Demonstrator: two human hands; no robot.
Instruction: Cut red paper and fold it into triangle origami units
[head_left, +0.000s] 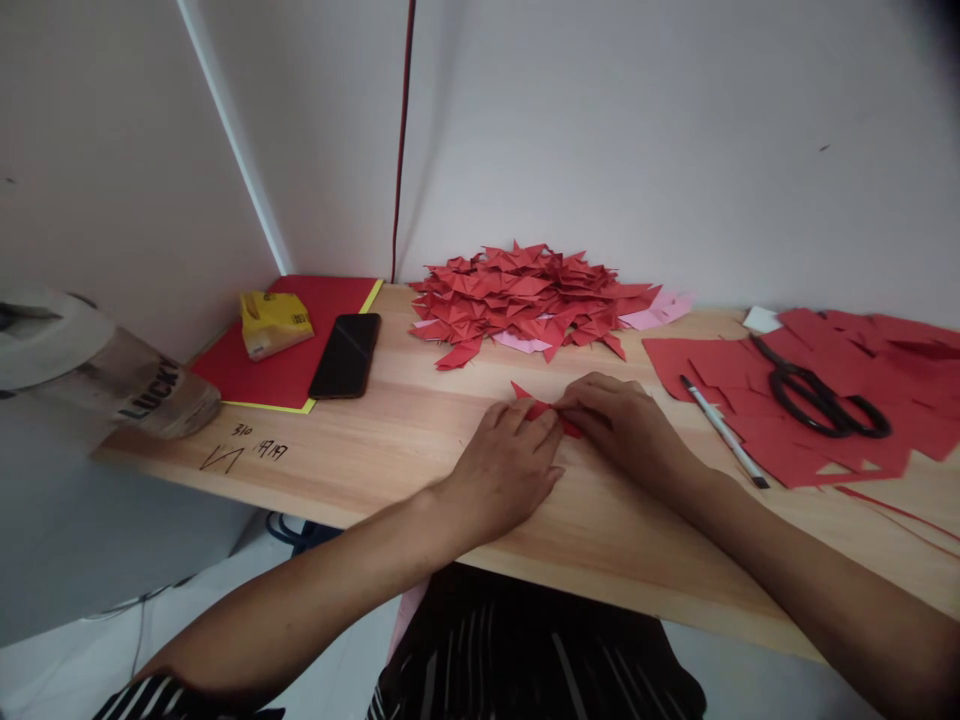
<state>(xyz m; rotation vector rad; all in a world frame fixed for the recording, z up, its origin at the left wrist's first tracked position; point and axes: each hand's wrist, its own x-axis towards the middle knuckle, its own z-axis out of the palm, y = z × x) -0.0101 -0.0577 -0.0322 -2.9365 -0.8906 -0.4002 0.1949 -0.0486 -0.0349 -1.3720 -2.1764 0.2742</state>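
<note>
Between my hands, on the wooden table, lies a small folded piece of red paper (519,392), mostly covered by my fingers. My left hand (501,470) rests over its left side, fingers pressed down together on it. My right hand (616,415) pinches the paper's right side, thumb and fingers closed. One pointed tip of the paper sticks out beyond my left fingers. Behind my hands rises a pile of folded red paper pieces (525,295), with some pink ones (660,308) at its edge.
To the right, red paper sheets (705,370) lie under black-handled scissors (825,400), with a pen (724,430) alongside. At left are a phone (346,355), a yellow packet (276,325) on a red folder (232,375), and a clear bottle (142,380). A wall stands behind.
</note>
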